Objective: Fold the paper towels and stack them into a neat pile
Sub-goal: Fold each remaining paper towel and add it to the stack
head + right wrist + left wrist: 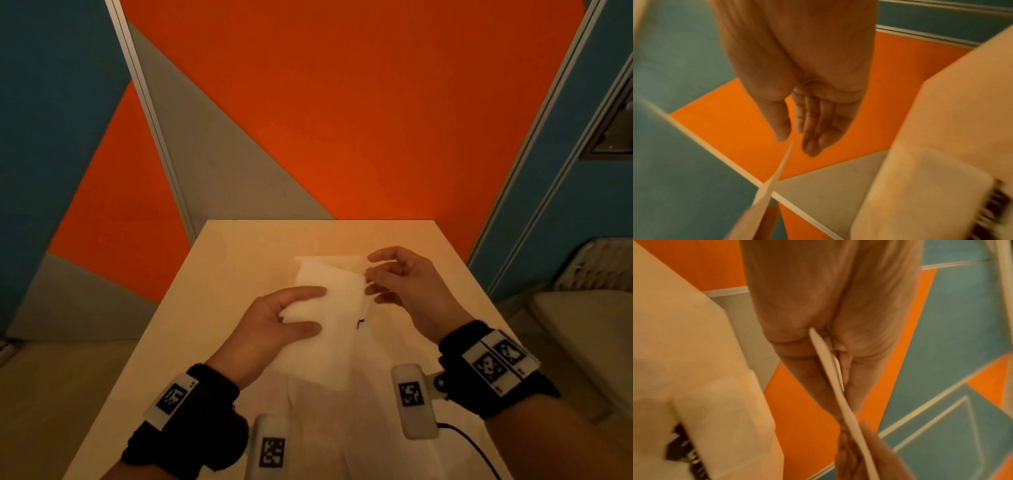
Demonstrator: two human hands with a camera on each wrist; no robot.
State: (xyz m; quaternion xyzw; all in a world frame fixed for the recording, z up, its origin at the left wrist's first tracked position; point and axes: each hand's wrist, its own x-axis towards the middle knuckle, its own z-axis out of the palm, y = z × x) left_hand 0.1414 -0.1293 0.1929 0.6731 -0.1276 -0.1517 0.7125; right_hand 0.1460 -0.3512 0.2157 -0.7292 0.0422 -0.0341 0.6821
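A white paper towel [329, 308] hangs above the light wooden table [239, 274], stretched between both hands. My left hand [318, 310] pinches its left edge between thumb and fingers. In the left wrist view the towel [831, 369] runs edge-on out of that pinch [838, 369]. My right hand [368, 274] holds the upper right corner, with thumb and nearly straight fingers on either side of the thin edge [781, 170] in the right wrist view [795, 142]. A paler layer of towel [339, 262] shows behind the top edge. More white towel sheets [325, 428] lie flat near the table's front.
A small black mark [360, 322] sits on the table under the held towel. A pale chair [582, 325] stands to the right of the table. A black cable [472, 448] runs from my right wrist. Orange, grey and blue wall panels rise behind the far edge.
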